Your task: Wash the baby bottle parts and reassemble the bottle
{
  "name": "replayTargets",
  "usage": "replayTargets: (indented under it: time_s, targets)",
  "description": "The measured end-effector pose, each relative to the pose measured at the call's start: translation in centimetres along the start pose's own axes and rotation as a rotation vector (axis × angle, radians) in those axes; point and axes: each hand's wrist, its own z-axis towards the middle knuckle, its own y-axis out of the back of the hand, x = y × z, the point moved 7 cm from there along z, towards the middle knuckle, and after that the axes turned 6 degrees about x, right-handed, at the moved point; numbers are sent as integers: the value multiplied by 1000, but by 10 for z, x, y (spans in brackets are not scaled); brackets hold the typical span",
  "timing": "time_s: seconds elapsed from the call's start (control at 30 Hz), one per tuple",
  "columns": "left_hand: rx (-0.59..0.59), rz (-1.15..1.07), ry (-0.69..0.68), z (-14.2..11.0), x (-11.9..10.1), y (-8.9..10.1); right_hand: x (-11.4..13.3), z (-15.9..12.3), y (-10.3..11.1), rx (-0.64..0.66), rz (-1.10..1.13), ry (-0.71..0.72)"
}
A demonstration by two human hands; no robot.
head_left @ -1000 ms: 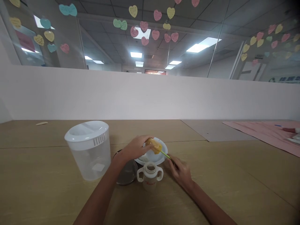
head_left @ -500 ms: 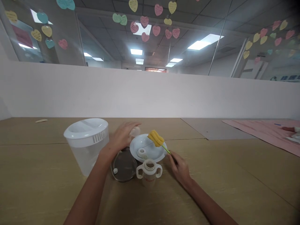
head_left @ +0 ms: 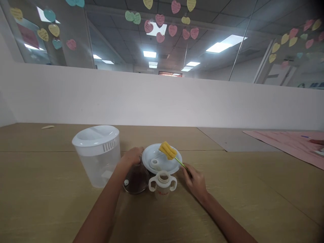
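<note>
My right hand [head_left: 196,182] is closed around the green handle of a sponge bottle brush [head_left: 168,151]. Its yellow head sits over a white bowl [head_left: 177,158], in which lies a small white ring-shaped part [head_left: 154,164]. In front of the bowl stands a baby bottle [head_left: 162,184] with two white side handles and an open neck. My left hand [head_left: 132,156] bends down at the bowl's left, at the far side of a dark, glossy rounded dish [head_left: 138,180]. Its fingertips are mostly hidden, and what they grip cannot be made out.
A tall clear container with a white lid [head_left: 97,155] stands on the table to the left. A thin pale piece [head_left: 48,127] lies near the wall [head_left: 106,98]. At far right, another person's hand [head_left: 316,141] is over a pink cloth [head_left: 286,141].
My left hand has come down toward the dark dish from behind the bowl, where a clear rounded cap was at its fingers. That cap is now out of sight. The brush stays over the bowl.
</note>
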Motion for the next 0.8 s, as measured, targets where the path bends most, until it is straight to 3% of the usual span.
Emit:
replayTargets:
  time_s: [0.33, 0.5, 0.63, 0.73, 0.8]
  targets:
    - [32, -7, 42, -4, -4, -4, 0, 1, -1, 16, -10, 0]
    - [-98, 57, 8, -15, -43, 18, -2, 1, -2, 16, -8, -15]
    - [-37, 18, -137, -11, -81, 1, -2, 1, -1, 16, -7, -30]
    - [-3, -28, -156, -6, -86, -12, -3, 1, 1, -2, -5, -43]
    - [-33, -63, -163, -5, -81, -8, -4, 1, 2, -14, 4, -51]
